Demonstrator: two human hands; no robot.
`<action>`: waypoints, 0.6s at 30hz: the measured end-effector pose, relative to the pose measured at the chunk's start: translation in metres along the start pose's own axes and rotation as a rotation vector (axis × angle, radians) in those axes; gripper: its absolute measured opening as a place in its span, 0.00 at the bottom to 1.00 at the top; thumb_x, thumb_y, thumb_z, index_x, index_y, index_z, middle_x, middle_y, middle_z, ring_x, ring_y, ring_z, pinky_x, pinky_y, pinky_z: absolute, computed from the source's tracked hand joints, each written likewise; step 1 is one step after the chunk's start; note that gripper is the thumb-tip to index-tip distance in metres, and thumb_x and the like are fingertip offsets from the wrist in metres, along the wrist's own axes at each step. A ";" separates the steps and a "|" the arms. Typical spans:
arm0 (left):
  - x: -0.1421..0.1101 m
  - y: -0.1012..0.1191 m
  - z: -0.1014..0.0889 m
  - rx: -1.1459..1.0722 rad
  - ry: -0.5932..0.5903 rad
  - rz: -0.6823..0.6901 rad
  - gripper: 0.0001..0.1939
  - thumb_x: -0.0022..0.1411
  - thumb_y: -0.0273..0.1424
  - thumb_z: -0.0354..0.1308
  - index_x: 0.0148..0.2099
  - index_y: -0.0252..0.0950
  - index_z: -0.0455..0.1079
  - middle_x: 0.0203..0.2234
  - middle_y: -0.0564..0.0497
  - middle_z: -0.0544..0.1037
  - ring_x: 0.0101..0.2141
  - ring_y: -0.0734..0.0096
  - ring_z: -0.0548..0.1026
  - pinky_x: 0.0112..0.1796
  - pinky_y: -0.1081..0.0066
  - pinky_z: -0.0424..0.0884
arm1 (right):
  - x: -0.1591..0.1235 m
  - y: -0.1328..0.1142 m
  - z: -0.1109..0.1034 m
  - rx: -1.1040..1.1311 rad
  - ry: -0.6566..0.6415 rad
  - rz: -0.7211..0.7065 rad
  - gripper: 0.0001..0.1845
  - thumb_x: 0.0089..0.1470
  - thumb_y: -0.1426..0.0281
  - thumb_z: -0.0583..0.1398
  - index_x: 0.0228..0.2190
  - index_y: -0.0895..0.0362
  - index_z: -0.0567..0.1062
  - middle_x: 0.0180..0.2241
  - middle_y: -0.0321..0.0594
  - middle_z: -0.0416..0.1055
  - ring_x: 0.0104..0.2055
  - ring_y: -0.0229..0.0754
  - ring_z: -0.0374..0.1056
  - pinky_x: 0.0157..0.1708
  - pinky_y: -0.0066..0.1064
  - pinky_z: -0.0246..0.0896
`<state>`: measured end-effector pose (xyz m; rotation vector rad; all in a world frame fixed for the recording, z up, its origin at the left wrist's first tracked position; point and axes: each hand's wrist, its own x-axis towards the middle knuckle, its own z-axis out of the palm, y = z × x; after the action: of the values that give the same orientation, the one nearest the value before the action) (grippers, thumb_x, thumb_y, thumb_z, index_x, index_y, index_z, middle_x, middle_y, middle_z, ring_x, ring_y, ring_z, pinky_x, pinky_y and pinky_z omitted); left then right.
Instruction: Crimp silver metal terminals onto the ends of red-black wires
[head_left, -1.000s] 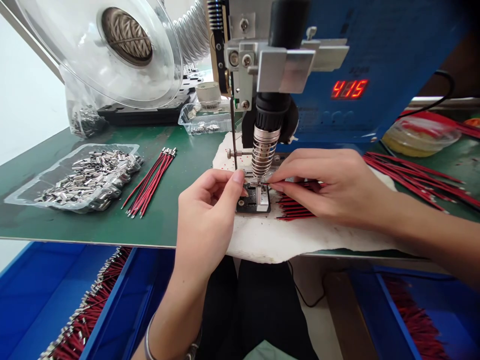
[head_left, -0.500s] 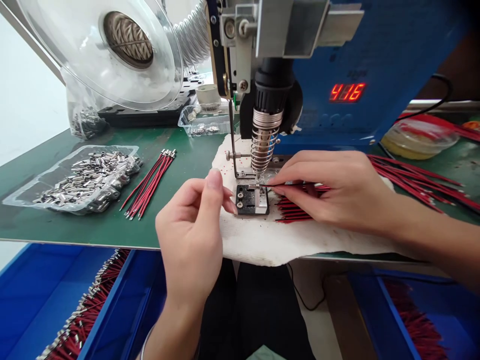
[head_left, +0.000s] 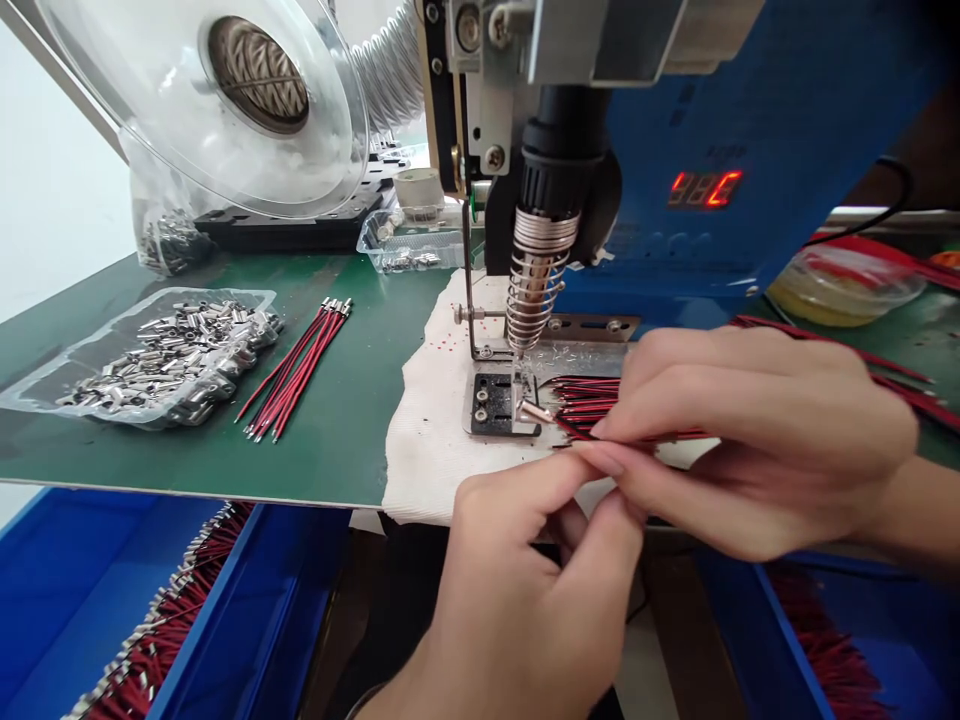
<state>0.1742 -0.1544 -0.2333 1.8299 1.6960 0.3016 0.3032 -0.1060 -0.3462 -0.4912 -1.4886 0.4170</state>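
A thin wire with a shiny metal connector (head_left: 536, 411) on its end slants over the small black-and-metal fixture (head_left: 495, 400) under the spring-wrapped soldering tip (head_left: 534, 290). My right hand (head_left: 750, 440) is closed in a pinch on this wire, just behind the connector. Against the right fingertips press the curled fingers of my left hand (head_left: 547, 570); what they grip, if anything, is hidden. Several red and black wires (head_left: 589, 395) lie side by side right of the fixture, partly under my right hand.
A clear tray of metal connectors (head_left: 180, 360) and a bundle of finished wires (head_left: 300, 370) lie on the green table (head_left: 360, 420) at left. The blue machine (head_left: 675, 260) stands behind. A blue bin (head_left: 202, 640) of wires sits below, and a fume hood (head_left: 180, 100) rises at upper left.
My right hand has drawn the wire and its connector back from the soldering tip, toward me. My left hand has come right from beside the fixture to meet the right fingertips.
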 end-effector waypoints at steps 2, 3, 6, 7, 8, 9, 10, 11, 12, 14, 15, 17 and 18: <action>0.002 -0.002 0.004 -0.078 -0.012 -0.047 0.14 0.68 0.35 0.56 0.31 0.36 0.71 0.16 0.55 0.62 0.18 0.78 0.59 0.18 0.76 0.54 | 0.001 0.001 0.000 0.033 0.016 0.016 0.07 0.55 0.75 0.63 0.28 0.54 0.70 0.23 0.34 0.69 0.25 0.36 0.65 0.22 0.31 0.55; 0.002 -0.004 0.004 -0.098 -0.012 -0.053 0.13 0.68 0.36 0.56 0.31 0.36 0.72 0.16 0.55 0.62 0.19 0.78 0.58 0.18 0.75 0.53 | 0.002 0.001 0.001 0.034 0.026 0.020 0.08 0.54 0.75 0.64 0.28 0.54 0.70 0.23 0.34 0.69 0.26 0.36 0.65 0.23 0.31 0.55; 0.004 -0.006 0.005 -0.091 0.011 -0.045 0.15 0.68 0.36 0.57 0.29 0.35 0.72 0.23 0.51 0.72 0.22 0.77 0.62 0.20 0.75 0.57 | 0.002 0.002 0.001 0.037 0.040 0.013 0.08 0.55 0.75 0.63 0.28 0.54 0.70 0.23 0.34 0.69 0.25 0.36 0.65 0.23 0.31 0.55; 0.004 -0.007 0.005 -0.084 0.013 -0.038 0.15 0.67 0.36 0.57 0.29 0.35 0.71 0.27 0.49 0.75 0.23 0.76 0.65 0.22 0.74 0.60 | 0.002 0.002 0.002 0.042 0.041 0.007 0.07 0.55 0.75 0.63 0.28 0.54 0.70 0.23 0.34 0.69 0.25 0.36 0.64 0.22 0.30 0.55; 0.004 -0.007 0.005 -0.081 0.010 -0.033 0.16 0.67 0.36 0.57 0.28 0.34 0.71 0.30 0.48 0.78 0.25 0.75 0.67 0.23 0.74 0.62 | 0.002 0.003 0.002 0.047 0.039 0.001 0.07 0.56 0.75 0.63 0.28 0.54 0.70 0.23 0.34 0.69 0.25 0.36 0.64 0.22 0.30 0.55; 0.004 -0.008 0.005 -0.082 0.007 -0.032 0.15 0.68 0.36 0.57 0.29 0.34 0.71 0.32 0.47 0.79 0.26 0.74 0.69 0.25 0.74 0.64 | 0.002 0.003 0.002 0.053 0.037 -0.004 0.07 0.57 0.75 0.62 0.28 0.54 0.71 0.24 0.34 0.69 0.25 0.36 0.64 0.22 0.30 0.55; 0.005 -0.008 0.006 -0.084 0.007 -0.029 0.15 0.67 0.35 0.57 0.29 0.35 0.72 0.33 0.47 0.79 0.27 0.73 0.70 0.26 0.74 0.66 | 0.001 0.003 0.002 0.055 0.033 -0.007 0.07 0.57 0.75 0.62 0.28 0.54 0.71 0.24 0.34 0.69 0.25 0.35 0.64 0.22 0.30 0.55; 0.005 -0.008 0.006 -0.084 0.011 -0.027 0.14 0.67 0.35 0.57 0.29 0.35 0.71 0.32 0.47 0.79 0.28 0.72 0.71 0.27 0.74 0.67 | 0.001 0.004 0.002 0.053 0.025 -0.006 0.07 0.57 0.74 0.62 0.28 0.55 0.71 0.24 0.34 0.69 0.25 0.35 0.64 0.22 0.30 0.55; 0.005 -0.008 0.006 -0.082 0.017 -0.023 0.14 0.67 0.34 0.57 0.29 0.35 0.71 0.30 0.48 0.78 0.28 0.72 0.71 0.27 0.74 0.67 | 0.001 0.003 0.002 0.048 0.019 -0.007 0.07 0.57 0.74 0.63 0.28 0.55 0.71 0.24 0.35 0.69 0.25 0.34 0.64 0.22 0.29 0.54; 0.004 -0.007 0.007 -0.067 0.031 -0.021 0.14 0.67 0.33 0.57 0.28 0.35 0.70 0.24 0.50 0.75 0.26 0.72 0.71 0.27 0.74 0.67 | 0.001 0.003 0.002 0.040 0.012 -0.008 0.07 0.57 0.74 0.63 0.28 0.56 0.72 0.25 0.35 0.70 0.26 0.34 0.65 0.22 0.29 0.54; 0.003 -0.007 0.008 -0.058 0.036 -0.024 0.13 0.67 0.33 0.57 0.28 0.35 0.70 0.21 0.51 0.72 0.25 0.73 0.70 0.26 0.74 0.66 | 0.001 0.003 0.002 0.041 0.014 -0.013 0.07 0.57 0.75 0.63 0.28 0.57 0.72 0.25 0.36 0.70 0.26 0.34 0.65 0.23 0.29 0.54; 0.001 -0.004 0.007 -0.057 0.038 -0.038 0.11 0.66 0.33 0.57 0.31 0.36 0.72 0.17 0.53 0.67 0.22 0.74 0.67 0.23 0.75 0.64 | 0.001 0.003 0.002 0.045 0.016 -0.023 0.06 0.57 0.75 0.63 0.28 0.58 0.73 0.25 0.36 0.71 0.26 0.33 0.65 0.23 0.29 0.54; -0.001 -0.002 0.006 -0.070 0.042 -0.044 0.10 0.66 0.33 0.57 0.32 0.37 0.73 0.17 0.53 0.67 0.20 0.75 0.65 0.22 0.75 0.62 | 0.001 0.004 0.001 0.039 0.014 -0.029 0.05 0.57 0.74 0.63 0.29 0.58 0.73 0.25 0.36 0.71 0.26 0.33 0.65 0.23 0.29 0.53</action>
<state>0.1755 -0.1568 -0.2389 1.7447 1.7302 0.3788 0.3020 -0.1024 -0.3472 -0.4404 -1.4700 0.4179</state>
